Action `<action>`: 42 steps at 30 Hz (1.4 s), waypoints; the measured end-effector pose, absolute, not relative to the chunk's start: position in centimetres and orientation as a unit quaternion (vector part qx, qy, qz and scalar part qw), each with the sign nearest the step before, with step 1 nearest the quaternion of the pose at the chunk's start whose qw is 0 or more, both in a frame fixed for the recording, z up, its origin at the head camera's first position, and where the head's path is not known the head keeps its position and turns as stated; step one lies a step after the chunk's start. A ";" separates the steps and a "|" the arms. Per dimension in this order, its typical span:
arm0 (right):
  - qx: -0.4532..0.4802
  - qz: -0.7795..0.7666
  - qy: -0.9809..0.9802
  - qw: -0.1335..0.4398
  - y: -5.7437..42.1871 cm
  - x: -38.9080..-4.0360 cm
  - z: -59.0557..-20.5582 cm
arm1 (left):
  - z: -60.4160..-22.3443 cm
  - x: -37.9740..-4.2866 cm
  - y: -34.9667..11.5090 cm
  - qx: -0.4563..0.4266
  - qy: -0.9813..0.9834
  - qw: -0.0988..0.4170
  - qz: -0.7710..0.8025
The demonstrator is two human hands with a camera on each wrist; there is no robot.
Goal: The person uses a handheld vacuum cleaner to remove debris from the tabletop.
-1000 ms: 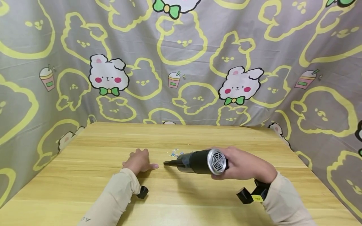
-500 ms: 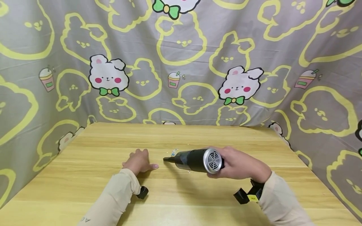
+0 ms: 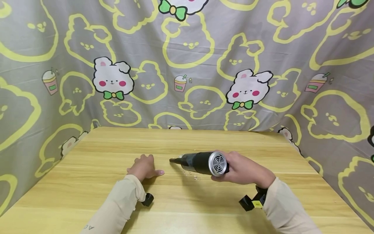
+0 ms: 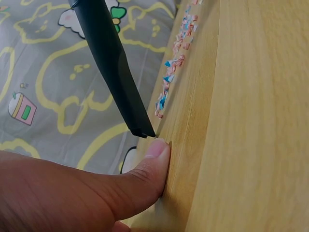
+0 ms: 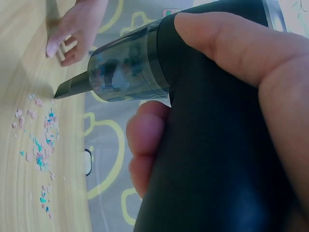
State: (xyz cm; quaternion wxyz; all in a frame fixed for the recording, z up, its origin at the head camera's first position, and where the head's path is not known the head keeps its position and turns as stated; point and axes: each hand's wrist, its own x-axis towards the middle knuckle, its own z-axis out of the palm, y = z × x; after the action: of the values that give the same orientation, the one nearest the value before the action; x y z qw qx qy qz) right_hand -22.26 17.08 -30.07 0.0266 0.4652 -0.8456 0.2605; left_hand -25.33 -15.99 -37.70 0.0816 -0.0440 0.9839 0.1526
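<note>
My right hand (image 3: 245, 169) grips the handle of a black handheld vacuum cleaner (image 3: 201, 163), with fingers and thumb wrapped round it in the right wrist view. Its clear dust cup (image 5: 125, 63) has some bits inside. A narrow black nozzle (image 5: 73, 85) points down toward the table, its tip close to small pink, white and blue scraps (image 5: 41, 150). My left hand (image 3: 144, 168) rests on the table to the left of the nozzle, fingers spread and holding nothing. In the left wrist view the nozzle tip overlaps the tip of the left thumb (image 4: 157, 154).
The wooden table (image 3: 117, 201) reaches back to a grey cloth (image 3: 152, 45) printed with rabbits and yellow outlines, which also hangs at both sides. Black wrist devices sit on both forearms, one of them (image 3: 246, 203) on the right.
The vacuum cleaner and right hand have shifted slightly left and away from me. Some scraps now show on the near side of its body, while those beyond are mostly hidden. The left hand stays put.
</note>
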 end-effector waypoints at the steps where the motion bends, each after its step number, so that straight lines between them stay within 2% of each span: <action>1: 0.463 0.261 -0.847 0.025 17.1 -22.3 -30.1 | -37.7 -25.3 -16.0 -0.044 0.984 0.082 0.153; 21: 0.445 0.268 -0.855 0.019 17.7 -22.9 -30.3 | -37.7 -25.3 -16.0 -0.037 0.984 0.081 0.151; 35: 0.447 0.266 -0.853 0.036 18.0 -23.3 -30.6 | -37.6 -25.3 -15.8 -0.038 0.984 0.085 0.148; 42: 0.428 0.284 -0.858 0.012 17.8 -23.2 -30.4 | -37.6 -25.4 -15.9 -0.039 0.984 0.083 0.150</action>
State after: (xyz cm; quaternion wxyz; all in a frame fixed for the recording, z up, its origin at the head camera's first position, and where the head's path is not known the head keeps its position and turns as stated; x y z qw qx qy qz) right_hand -23.23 17.76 -30.44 0.0118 0.4280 -0.8580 0.2838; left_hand -25.38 -15.87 -37.64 0.0829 -0.0390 0.9844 0.1499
